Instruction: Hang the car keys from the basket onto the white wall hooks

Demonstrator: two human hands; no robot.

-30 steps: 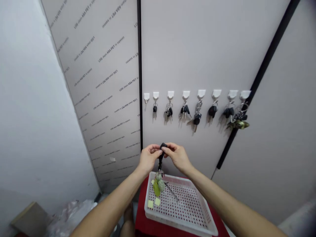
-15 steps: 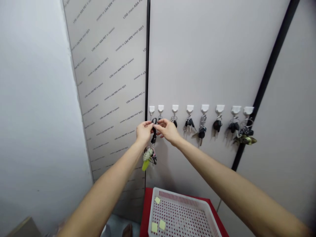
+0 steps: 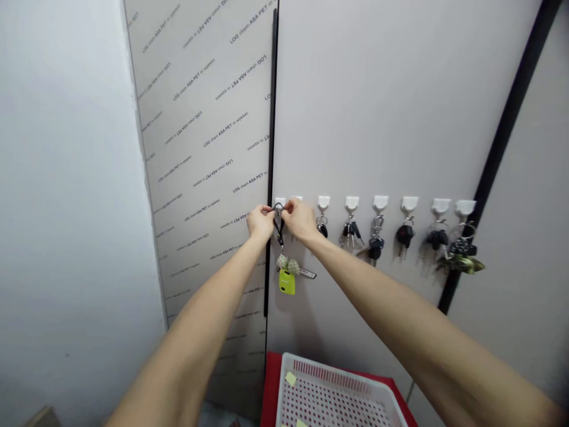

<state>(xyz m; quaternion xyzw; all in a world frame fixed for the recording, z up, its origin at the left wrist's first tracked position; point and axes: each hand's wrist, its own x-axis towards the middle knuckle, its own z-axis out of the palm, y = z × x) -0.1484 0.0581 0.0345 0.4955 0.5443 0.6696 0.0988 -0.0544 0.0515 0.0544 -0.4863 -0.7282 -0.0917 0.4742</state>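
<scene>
Between my hands a black strap loop (image 3: pixel 280 228) is spread at the leftmost white hook (image 3: pixel 280 201). My left hand (image 3: pixel 261 222) pinches the loop's left side, and my right hand (image 3: pixel 299 218) pinches its right side. From the strap hangs a bunch of keys (image 3: pixel 287 281) with a lime-green tag and a pale patterned bow. Whether the loop is over the hook's tip is too small to tell. My right hand partly covers the second hook (image 3: pixel 297 200) and what hangs there.
Several hooks to the right carry key bunches, among them black-headed keys (image 3: pixel 351 230) and a bunch with a gold-green charm (image 3: pixel 464 264). Below, a white perforated basket (image 3: pixel 342 376) with yellow paper notes sits on a red surface (image 3: pixel 270 391). A dark vertical strip (image 3: pixel 272 148) edges the panel.
Both hands have raised the strap from below the leftmost hook up to it and spread its loop. The hanging keys have risen and turned, showing the tag's face.
</scene>
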